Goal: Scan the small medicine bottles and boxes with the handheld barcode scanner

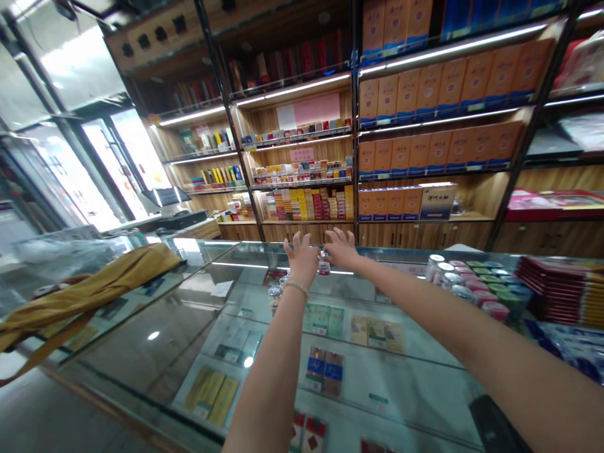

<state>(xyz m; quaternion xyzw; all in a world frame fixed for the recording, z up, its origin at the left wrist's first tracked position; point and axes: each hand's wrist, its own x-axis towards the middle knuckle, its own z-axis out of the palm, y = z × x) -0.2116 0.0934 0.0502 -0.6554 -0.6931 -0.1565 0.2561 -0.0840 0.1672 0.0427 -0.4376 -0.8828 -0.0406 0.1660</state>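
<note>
Both arms reach out over a glass display counter (pixel 349 390). At its far side a small clear bottle (pixel 323 267) with something reddish inside is between my hands. My left hand (pixel 302 259), with a bracelet at the wrist, pinches at the bottle's top from the left; its other fingers are raised and spread. From the right, my right hand (pixel 341 250) pinches at the same top, other fingers curled up. The exact finger contact is too small to make out. Beside my left wrist stand clear bottles (pixel 275 298), partly hidden by the arm.
To the right stand silver-lidded bottles (pixel 443 273), pink and green lidded containers (pixel 481 283) and stacked red packs (pixel 542 281). A mustard-coloured bag (pixel 108 277) lies on the left counter. Flat packs (pixel 325 370) lie under the glass. Shelves of boxes (pixel 427 91) line the wall.
</note>
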